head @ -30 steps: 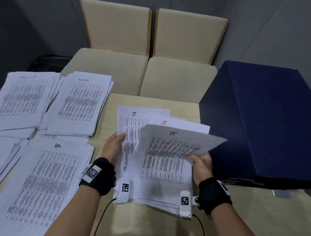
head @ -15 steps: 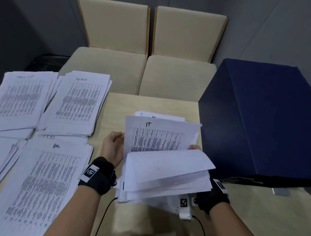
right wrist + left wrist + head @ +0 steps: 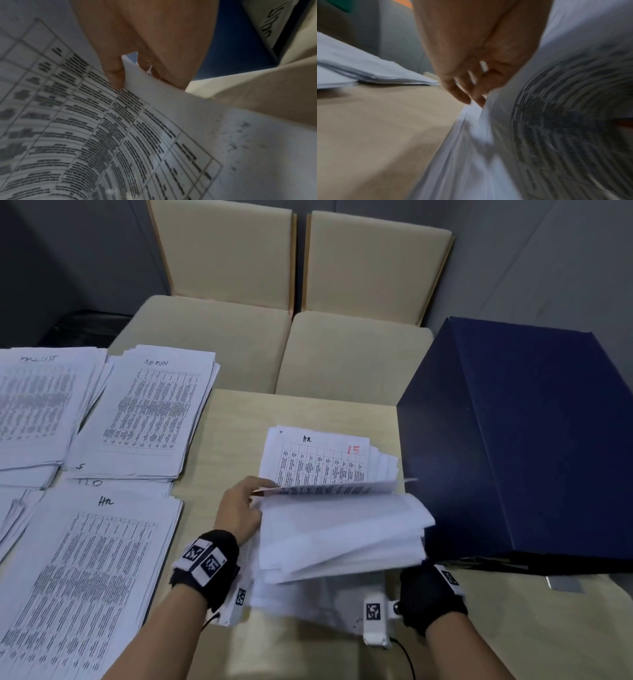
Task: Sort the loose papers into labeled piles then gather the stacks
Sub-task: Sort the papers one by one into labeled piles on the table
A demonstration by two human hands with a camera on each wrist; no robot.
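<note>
Your right hand (image 3: 137, 44) pinches the lifted pages (image 3: 342, 529) of the stack (image 3: 315, 460), which lies on the desk (image 3: 239, 419) by the blue box (image 3: 513, 440). Your left hand (image 3: 239, 511) has a page edge caught in its curled fingers (image 3: 462, 94). If the right pinch slips, the bent pages could flop down and you lose your place. They could also slide and mix with the HR pile (image 3: 85, 559) on the left.

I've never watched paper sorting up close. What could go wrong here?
The lifted sheets fan loosely; pinched only by the right hand, some may slip. The exposed sheet seems marked HR while the HR pile lies elsewhere, so it could be misfiled. The blue box crowds the stack.
</note>
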